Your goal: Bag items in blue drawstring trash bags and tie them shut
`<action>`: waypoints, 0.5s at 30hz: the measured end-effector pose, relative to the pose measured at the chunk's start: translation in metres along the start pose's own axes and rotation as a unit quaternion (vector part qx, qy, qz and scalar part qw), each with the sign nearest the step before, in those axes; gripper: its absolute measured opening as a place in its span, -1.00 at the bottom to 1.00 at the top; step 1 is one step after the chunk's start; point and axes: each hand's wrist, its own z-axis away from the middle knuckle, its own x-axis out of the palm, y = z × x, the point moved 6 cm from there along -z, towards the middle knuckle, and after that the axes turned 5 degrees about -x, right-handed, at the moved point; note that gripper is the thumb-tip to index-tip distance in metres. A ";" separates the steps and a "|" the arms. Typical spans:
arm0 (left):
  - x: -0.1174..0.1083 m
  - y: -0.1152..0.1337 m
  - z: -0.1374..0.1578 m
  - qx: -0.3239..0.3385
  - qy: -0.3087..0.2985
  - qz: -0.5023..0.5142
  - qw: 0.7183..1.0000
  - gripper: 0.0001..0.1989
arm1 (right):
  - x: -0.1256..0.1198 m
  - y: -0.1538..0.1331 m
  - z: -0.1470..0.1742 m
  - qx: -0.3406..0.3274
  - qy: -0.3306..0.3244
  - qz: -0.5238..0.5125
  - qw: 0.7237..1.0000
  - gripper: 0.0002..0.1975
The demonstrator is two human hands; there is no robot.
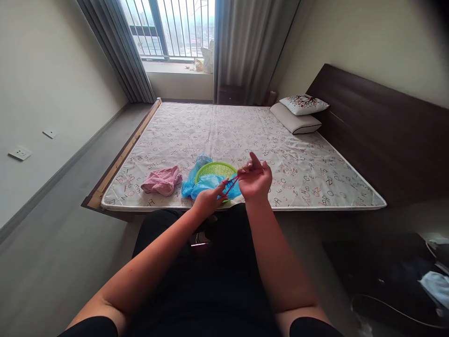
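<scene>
A thin red band [231,186] is stretched as a narrow loop between my two hands, over the front of the bed. My left hand [207,202] pinches its lower left end between thumb and fingers. On the other side, my right hand [257,181] is turned palm up, some fingers curled where the band meets them and one finger raised. Just beyond the hands sits a light green plastic basket [219,168] with a perforated wall. Blue plastic bags [206,185] lie in and beside it, partly hidden by my left hand. A pink cloth [162,180] lies crumpled to the left.
The basket and cloth rest near the front edge of a letter-patterned mattress [228,131]. Two pillows [298,114] are stacked by the dark headboard [372,121]. At the lower right stands a dark surface with a cable and a pale cloth [435,286]. Beyond is a barred window [175,32].
</scene>
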 end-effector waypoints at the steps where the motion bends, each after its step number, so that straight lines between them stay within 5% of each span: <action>1: 0.003 -0.003 -0.001 0.017 -0.021 -0.032 0.999 -0.32 | -0.004 -0.002 -0.003 0.005 0.019 -0.004 1.000 -0.58; 8: 0.015 -0.034 -0.009 0.076 -0.126 -0.090 0.985 -0.32 | -0.032 -0.029 -0.018 0.031 0.118 0.088 0.989 -0.69; 15: -0.001 -0.055 -0.015 0.147 -0.175 -0.124 0.966 -0.25 | -0.042 -0.054 -0.025 0.011 0.075 0.231 0.970 -0.83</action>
